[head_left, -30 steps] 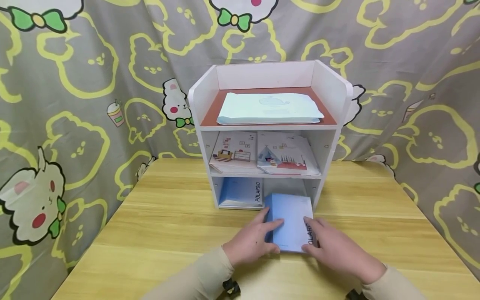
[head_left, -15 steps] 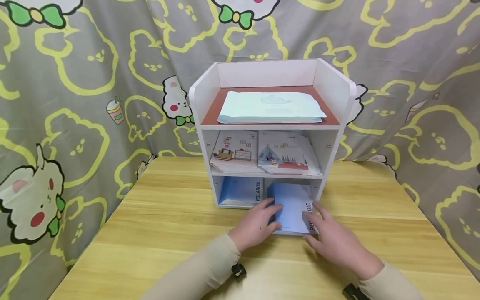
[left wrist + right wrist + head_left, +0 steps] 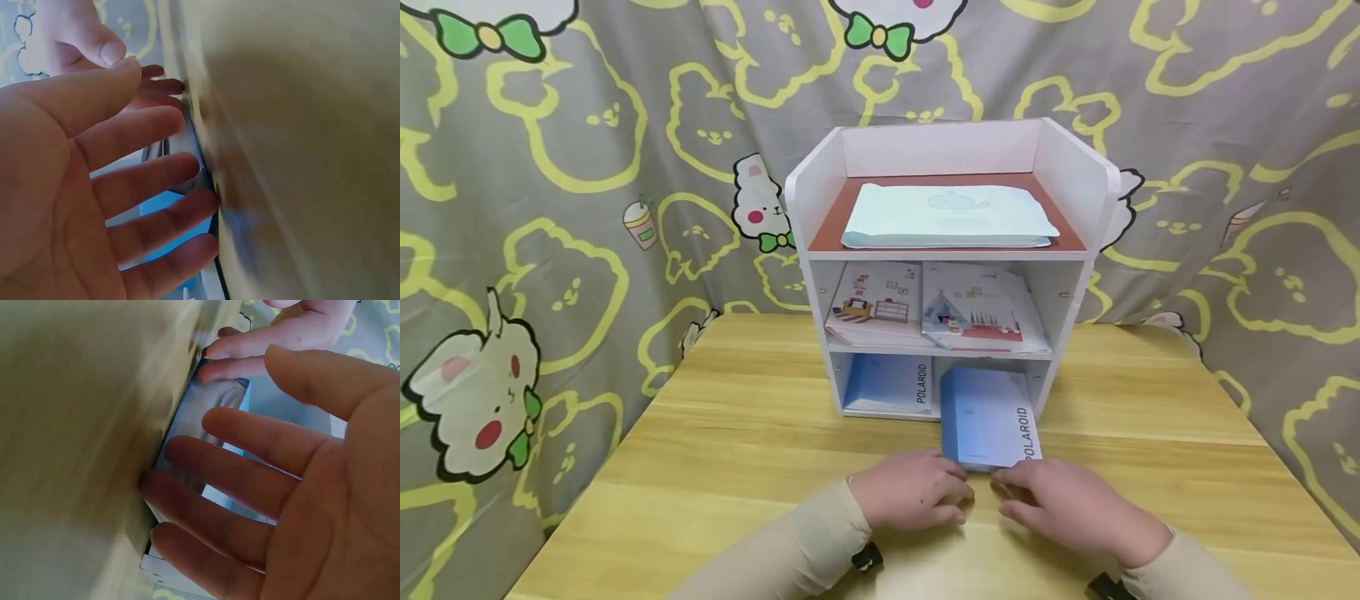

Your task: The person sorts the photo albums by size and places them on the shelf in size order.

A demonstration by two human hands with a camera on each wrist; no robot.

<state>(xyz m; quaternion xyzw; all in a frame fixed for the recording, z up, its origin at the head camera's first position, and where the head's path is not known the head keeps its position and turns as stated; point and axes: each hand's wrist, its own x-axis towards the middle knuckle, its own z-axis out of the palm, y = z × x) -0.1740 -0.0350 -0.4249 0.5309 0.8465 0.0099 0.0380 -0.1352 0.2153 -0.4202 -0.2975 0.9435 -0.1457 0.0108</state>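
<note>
A blue POLAROID box (image 3: 988,417) lies flat, its far part inside the right half of the shelf unit's bottom level and its near part sticking out over the table. My left hand (image 3: 913,493) is just in front of its near left corner, and my right hand (image 3: 1067,507) is at the near right corner. In both wrist views the fingers of the left hand (image 3: 125,181) and right hand (image 3: 275,481) are extended towards the box's near end. Whether the fingertips touch it, I cannot tell. Neither hand grips anything.
A white shelf unit (image 3: 951,255) stands on the wooden table (image 3: 730,433). A second blue POLAROID box (image 3: 887,383) fills its bottom left. Illustrated booklets (image 3: 876,304) lie on the middle level, and a pale whale-printed packet (image 3: 951,215) on top. A patterned curtain (image 3: 587,208) hangs behind.
The blue POLAROID box has slid away from me, further into the bottom right compartment. Both hands have left its sides and moved to its near end.
</note>
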